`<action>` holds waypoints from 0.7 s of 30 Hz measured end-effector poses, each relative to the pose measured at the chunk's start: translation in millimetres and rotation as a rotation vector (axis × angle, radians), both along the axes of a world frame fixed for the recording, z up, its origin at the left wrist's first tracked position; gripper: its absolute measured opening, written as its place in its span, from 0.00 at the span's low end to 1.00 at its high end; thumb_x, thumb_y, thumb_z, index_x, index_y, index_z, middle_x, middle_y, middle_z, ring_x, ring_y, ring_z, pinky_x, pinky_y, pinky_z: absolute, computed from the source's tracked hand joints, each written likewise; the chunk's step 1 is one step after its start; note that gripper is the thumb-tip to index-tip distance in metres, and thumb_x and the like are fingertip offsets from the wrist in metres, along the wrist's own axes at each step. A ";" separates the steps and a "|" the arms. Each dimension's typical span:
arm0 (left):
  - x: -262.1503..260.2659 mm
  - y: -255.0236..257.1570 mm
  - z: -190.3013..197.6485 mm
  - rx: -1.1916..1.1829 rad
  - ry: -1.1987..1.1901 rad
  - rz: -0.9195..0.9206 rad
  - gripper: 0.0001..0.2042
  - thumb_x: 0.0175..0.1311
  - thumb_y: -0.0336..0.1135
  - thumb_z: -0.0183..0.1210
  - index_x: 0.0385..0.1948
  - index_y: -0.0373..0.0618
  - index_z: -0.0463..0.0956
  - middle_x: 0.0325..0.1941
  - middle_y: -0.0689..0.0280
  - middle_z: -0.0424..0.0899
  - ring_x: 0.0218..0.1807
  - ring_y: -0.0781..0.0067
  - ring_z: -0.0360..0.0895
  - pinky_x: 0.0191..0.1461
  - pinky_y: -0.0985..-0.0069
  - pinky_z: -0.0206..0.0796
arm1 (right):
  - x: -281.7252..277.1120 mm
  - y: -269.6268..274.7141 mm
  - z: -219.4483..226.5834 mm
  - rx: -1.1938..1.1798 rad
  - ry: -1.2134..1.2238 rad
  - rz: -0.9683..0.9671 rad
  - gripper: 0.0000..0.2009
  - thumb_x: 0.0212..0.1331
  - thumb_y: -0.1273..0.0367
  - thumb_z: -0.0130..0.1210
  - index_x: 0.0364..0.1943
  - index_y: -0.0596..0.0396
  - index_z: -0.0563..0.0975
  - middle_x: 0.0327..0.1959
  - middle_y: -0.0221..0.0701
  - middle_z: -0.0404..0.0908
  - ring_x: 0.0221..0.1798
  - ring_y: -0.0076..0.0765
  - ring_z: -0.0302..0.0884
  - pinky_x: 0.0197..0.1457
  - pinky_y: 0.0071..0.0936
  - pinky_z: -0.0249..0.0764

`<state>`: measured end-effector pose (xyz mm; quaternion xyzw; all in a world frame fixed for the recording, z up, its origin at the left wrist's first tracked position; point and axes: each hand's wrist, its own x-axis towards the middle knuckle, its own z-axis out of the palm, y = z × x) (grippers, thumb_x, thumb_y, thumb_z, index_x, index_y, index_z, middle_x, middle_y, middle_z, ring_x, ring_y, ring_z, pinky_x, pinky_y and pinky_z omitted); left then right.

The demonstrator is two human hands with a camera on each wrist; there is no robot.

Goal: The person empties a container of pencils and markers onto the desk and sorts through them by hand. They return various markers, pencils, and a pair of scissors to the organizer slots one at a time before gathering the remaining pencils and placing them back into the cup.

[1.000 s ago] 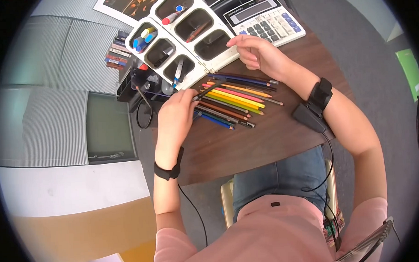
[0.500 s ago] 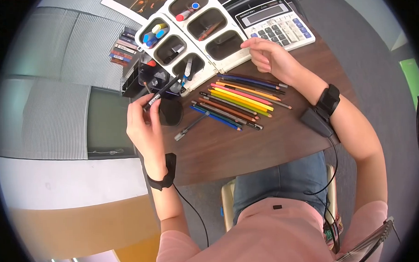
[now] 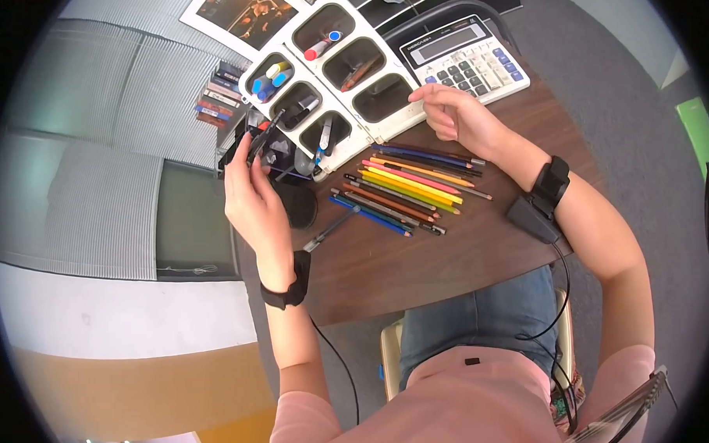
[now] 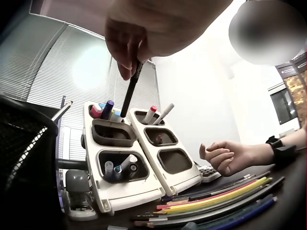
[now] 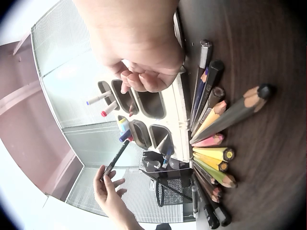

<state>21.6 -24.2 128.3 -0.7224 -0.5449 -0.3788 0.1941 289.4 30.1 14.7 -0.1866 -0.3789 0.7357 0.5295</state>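
Grip, left hand (image 3: 254,195): thumb and fingertips pinch a slim black pen (image 4: 130,91) near its upper end. The pen hangs tip-down over the left column of the white plastic six-compartment organiser tray (image 3: 382,117), above the compartment holding blue and yellow markers (image 3: 267,76). It is not yet inside any compartment; the wrist view shows its tip above the rim, apart from it.

Just beside that hand: a black wire-mesh pen cup (image 3: 257,151) at the table's left edge, partly hidden by the fingers.

Centre of the dark brown wooden table (image 3: 449,257): one loose grey-and-black pen (image 3: 331,227) lies alone, slanted, near the row of coloured pencils (image 3: 404,184). The pencils lie side by side, touching.

Right hand (image 3: 456,112): fingers loosely curled, fingertips resting against the near edge of the tray. Holds nothing, as far as I can tell. Beyond it, a grey desk calculator (image 3: 464,54).

Judgement on progress: sorting looks part-done. Several compartments already hold markers and pens; one on the right column appears empty. The black pen is in transit. Remaining: the loose pen and the whole pencil row on the table.
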 end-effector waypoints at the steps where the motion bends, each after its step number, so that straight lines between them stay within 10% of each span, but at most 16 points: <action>1: -3.2 8.3 -2.4 0.000 0.105 0.027 0.16 0.65 0.24 0.50 0.55 0.42 0.72 0.40 0.61 0.81 0.34 0.72 0.79 0.37 0.76 0.70 | -0.1 -0.3 0.4 0.002 0.002 0.000 0.11 0.61 0.71 0.41 0.44 0.60 0.72 0.14 0.19 0.57 0.17 0.15 0.53 0.21 0.18 0.49; 3: -2.1 18.0 -6.1 -0.098 0.218 0.103 0.20 0.64 0.28 0.53 0.59 0.43 0.67 0.44 0.55 0.76 0.42 0.53 0.77 0.41 0.65 0.69 | -0.1 -1.0 1.5 -0.008 -0.012 -0.019 0.11 0.61 0.70 0.41 0.43 0.59 0.72 0.14 0.19 0.57 0.17 0.15 0.53 0.22 0.17 0.49; 12: 25.6 -21.0 -16.5 -0.401 0.411 -0.225 0.22 0.55 0.28 0.61 0.54 0.47 0.71 0.41 0.57 0.76 0.42 0.57 0.76 0.45 0.68 0.69 | 1.3 0.5 0.1 0.025 -0.020 -0.010 0.11 0.64 0.68 0.40 0.44 0.57 0.71 0.14 0.17 0.56 0.17 0.15 0.51 0.22 0.17 0.47; 21: 7.6 -51.4 -46.8 -0.788 0.534 -0.145 0.26 0.48 0.27 0.64 0.53 0.47 0.69 0.34 0.61 0.79 0.38 0.57 0.78 0.39 0.66 0.70 | 1.2 -0.1 1.2 0.011 -0.073 -0.022 0.11 0.63 0.69 0.40 0.44 0.57 0.72 0.14 0.18 0.56 0.17 0.15 0.52 0.22 0.17 0.48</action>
